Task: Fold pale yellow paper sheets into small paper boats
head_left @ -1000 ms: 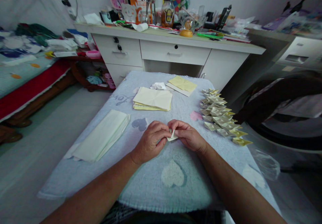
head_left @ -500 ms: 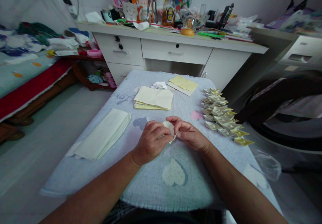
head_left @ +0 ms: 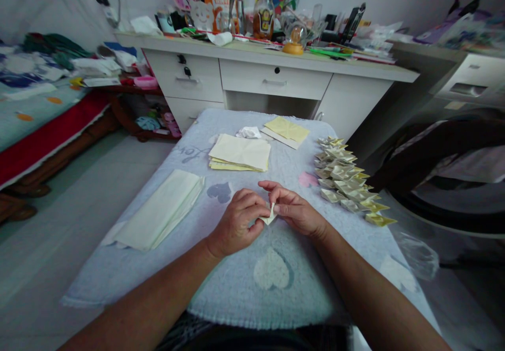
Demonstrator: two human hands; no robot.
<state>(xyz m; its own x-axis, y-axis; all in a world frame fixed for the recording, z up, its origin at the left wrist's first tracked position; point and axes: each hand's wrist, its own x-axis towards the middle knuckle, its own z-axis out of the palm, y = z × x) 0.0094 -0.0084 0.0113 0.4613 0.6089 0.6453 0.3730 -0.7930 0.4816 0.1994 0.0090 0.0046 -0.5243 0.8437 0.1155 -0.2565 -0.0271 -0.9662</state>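
Between my two hands, over the cloth-covered table (head_left: 221, 282), is a small folded piece of pale paper (head_left: 270, 218). My left hand (head_left: 240, 219) pinches its left side, and my right hand (head_left: 295, 210) grips the right side with thumb and fingers. Much of the paper is hidden by the fingers. Beyond the hands lies a stack of cream and yellow paper sheets (head_left: 240, 152). To the right stand rows of several folded paper boats (head_left: 347, 182), pale ones with some yellow.
A long folded bundle of pale paper (head_left: 161, 209) lies at the left. Farther back are a yellow sheet (head_left: 286, 128) and a crumpled white tissue (head_left: 249, 132). A cluttered white desk (head_left: 272, 72) stands behind the table, a washing machine (head_left: 469, 88) at the right.
The piece of paper has turned and now shows a small pointed fold below the fingers. My left fingers have shifted on it, with the thumb now lower; the right hand has barely moved.
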